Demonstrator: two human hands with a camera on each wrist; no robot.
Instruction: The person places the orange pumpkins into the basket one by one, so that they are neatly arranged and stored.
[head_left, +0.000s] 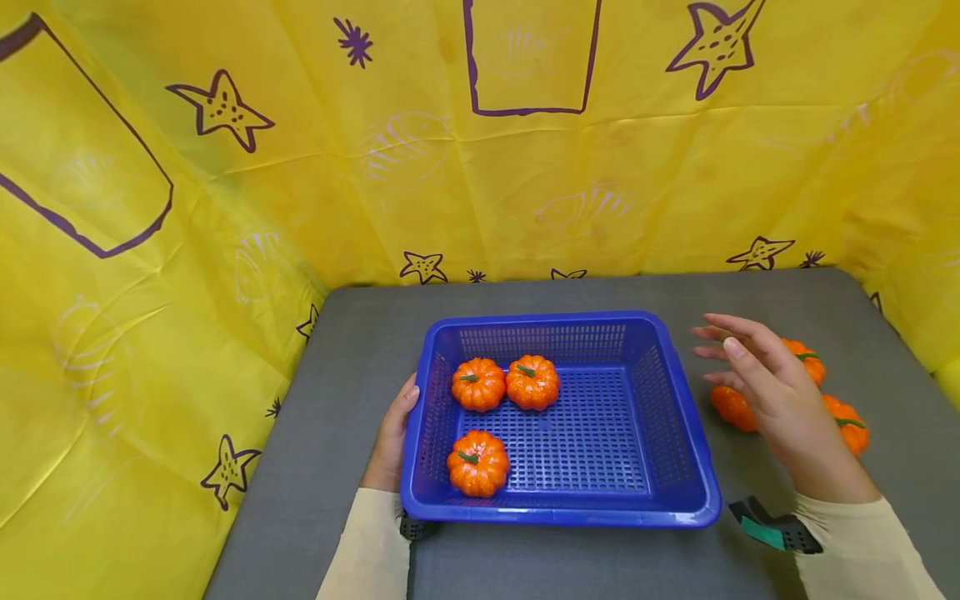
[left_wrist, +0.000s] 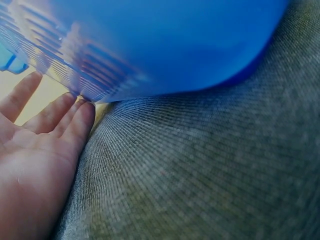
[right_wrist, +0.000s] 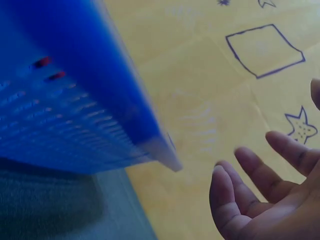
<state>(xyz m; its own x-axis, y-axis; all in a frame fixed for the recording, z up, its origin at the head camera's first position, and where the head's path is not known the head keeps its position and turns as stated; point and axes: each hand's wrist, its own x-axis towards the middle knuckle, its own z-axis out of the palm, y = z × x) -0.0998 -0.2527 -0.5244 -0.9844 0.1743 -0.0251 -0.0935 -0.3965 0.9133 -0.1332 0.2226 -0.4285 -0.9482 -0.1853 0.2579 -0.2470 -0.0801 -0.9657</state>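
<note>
A blue plastic basket (head_left: 558, 515) with slotted walls sits on the grey table. Inside it are three small orange pumpkins: one at the back left (head_left: 478, 385), another beside it (head_left: 532, 383), a third at the front left (head_left: 478, 464). My left hand (head_left: 393, 433) holds the basket's left side, thumb at the rim; in the left wrist view its fingertips (left_wrist: 65, 102) touch the outer wall. To the right of the basket, apart from it, my right hand (head_left: 776, 400) hovers with loosely bent fingers and nothing in them. It partly hides several pumpkins (head_left: 849, 423) on the table.
Yellow cloth (head_left: 510, 183) with purple star drawings hangs behind and along both sides of the grey tabletop (head_left: 487, 562). Dark straps (head_left: 798, 533) are on both wrists, over light sleeves.
</note>
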